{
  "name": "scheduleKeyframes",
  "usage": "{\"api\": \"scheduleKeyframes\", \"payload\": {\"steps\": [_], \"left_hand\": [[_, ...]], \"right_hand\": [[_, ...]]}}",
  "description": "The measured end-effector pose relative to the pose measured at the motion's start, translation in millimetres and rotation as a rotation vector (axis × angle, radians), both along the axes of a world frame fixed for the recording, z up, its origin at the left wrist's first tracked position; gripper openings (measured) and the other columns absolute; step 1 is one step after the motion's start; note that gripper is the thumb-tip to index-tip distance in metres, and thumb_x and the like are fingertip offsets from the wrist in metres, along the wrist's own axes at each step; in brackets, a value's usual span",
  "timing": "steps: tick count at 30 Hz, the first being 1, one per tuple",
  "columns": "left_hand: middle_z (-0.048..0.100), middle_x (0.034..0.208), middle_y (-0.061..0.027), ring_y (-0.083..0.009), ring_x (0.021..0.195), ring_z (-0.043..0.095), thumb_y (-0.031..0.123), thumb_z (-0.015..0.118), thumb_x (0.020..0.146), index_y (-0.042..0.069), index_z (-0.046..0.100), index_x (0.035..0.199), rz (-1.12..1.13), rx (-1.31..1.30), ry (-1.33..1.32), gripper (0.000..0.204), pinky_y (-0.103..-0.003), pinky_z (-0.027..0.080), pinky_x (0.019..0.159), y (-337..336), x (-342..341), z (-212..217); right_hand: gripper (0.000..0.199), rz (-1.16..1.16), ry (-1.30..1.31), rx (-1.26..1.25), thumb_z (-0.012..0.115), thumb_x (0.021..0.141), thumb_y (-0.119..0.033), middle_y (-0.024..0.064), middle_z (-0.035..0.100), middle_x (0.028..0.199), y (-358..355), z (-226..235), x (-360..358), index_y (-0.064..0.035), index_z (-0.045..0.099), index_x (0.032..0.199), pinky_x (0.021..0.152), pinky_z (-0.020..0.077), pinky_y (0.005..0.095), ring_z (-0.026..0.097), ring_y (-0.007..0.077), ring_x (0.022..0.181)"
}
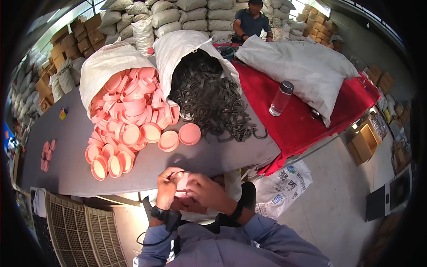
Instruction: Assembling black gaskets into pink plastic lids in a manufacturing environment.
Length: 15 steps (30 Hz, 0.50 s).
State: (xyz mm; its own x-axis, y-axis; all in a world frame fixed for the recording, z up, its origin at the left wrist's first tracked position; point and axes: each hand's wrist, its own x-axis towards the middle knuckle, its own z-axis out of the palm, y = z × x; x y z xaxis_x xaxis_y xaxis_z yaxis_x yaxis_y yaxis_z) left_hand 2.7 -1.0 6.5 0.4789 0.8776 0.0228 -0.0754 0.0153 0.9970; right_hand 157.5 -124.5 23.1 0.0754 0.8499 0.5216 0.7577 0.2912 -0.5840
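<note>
My long grey table (pixel 66 164) fills the frame's left and centre, bearing 2 open white woven sacks: 1 (pixel 104 66) spilling round pink plastic lids (pixel 129 129), 1 (pixel 180 46) holding black rubber rings (pixel 209 100).

I count two open white sacks (pixel 111 62) on the worktop (pixel 66 147): one spilling pink lids (pixel 129 120), too many to number, one spilling black rings (pixel 209 98), likewise uncountable. One closed sack (pixel 302 66), one clear bottle (pixel 281 98), one red cloth (pixel 302 120), and one pink lid (pixel 182 184) between my two hands
</note>
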Motion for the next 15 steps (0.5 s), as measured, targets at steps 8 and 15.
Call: {"api": "scheduleKeyframes", "payload": {"steps": [8,15], "left_hand": [[0.071,0.091,0.0003,-0.0066,0.082,0.059,-0.002,0.066,0.098,0.002,0.077,0.109,-0.042,-0.045,0.002,0.016,-0.023,0.049,0.076,12.5,7.3,-6.0],[0.070,0.090,0.0013,-0.0047,0.079,0.056,-0.002,0.064,0.099,0.002,0.075,0.106,0.060,-0.080,-0.011,0.014,-0.021,0.047,0.074,-4.0,4.3,-2.8]], "right_hand": [[0.007,0.146,0.075,0.110,0.069,0.088,-0.013,0.0091,0.060,0.091,5.7,0.5,10.1,-0.0079,0.068,0.093,0.076,0.0524,0.0403,0.060,0.0304,0.085],[0.009,0.108,-0.028,0.162,0.070,0.083,-0.010,0.0080,0.059,0.088,2.8,-5.9,-6.5,-0.0098,0.068,0.092,0.072,0.0530,0.0397,0.060,0.0285,0.082]]}}
